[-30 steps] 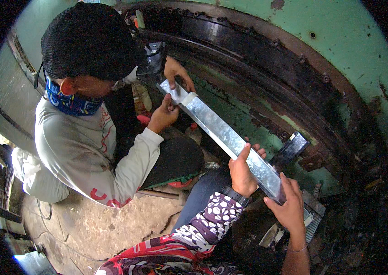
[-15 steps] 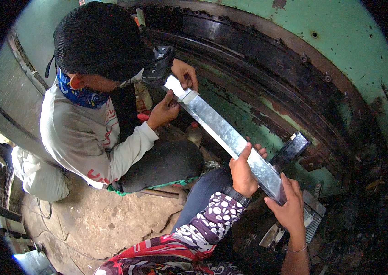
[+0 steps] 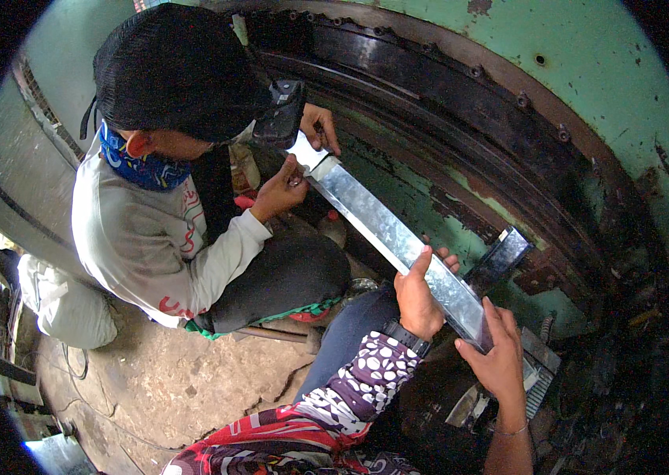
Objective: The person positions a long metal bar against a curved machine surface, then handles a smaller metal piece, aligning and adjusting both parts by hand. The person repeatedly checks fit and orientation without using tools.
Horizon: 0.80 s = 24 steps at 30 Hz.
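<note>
A long shiny metal strip (image 3: 388,233) runs diagonally from upper left to lower right in front of a large green machine. My left hand (image 3: 419,294) grips it near its lower part, thumb up along its edge. At the strip's lower end my right hand (image 3: 497,361) clasps it. A crouching co-worker in a grey long-sleeved shirt and dark cap (image 3: 180,71) holds the far end with both hands (image 3: 296,162).
The big green curved machine housing (image 3: 587,119) with a dark greasy ring (image 3: 445,103) fills the upper right. A black bracket (image 3: 500,257) sticks out behind the strip. Cracked concrete floor (image 3: 168,380) lies at lower left. A finned metal part (image 3: 540,380) sits by my right hand.
The co-worker has leaned in further over the strip's far end, the head now lower and closer. My hands and the strip have stayed almost where they were.
</note>
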Available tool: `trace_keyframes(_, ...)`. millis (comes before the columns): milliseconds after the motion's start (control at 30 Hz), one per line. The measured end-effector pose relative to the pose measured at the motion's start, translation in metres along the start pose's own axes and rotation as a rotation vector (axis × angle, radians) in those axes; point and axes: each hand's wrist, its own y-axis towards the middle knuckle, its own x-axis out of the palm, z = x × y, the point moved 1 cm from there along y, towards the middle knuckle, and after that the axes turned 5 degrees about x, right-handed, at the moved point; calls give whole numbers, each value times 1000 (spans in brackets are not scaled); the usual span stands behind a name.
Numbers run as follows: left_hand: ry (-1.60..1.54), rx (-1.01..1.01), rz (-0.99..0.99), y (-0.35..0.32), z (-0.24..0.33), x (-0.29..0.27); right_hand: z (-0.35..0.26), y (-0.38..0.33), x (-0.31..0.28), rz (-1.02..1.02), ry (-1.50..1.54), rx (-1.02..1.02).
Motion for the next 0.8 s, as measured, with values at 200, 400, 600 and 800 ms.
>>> trace_keyframes(200, -3, -9, -16, 1, 0, -1, -5, 1, -4, -7, -9, 6)
trace_keyframes(400, -4, -5, -5, -1, 1, 1, -3, 1, -2, 3, -20, -4)
trace_keyframes(600, 1, -2, -1, -3, 3, 4, -4, -1, -2, 11, 6, 2)
trace_keyframes(800, 3, 15, 2, -4, 2, 3, -4, -1, -3, 7, -12, 4)
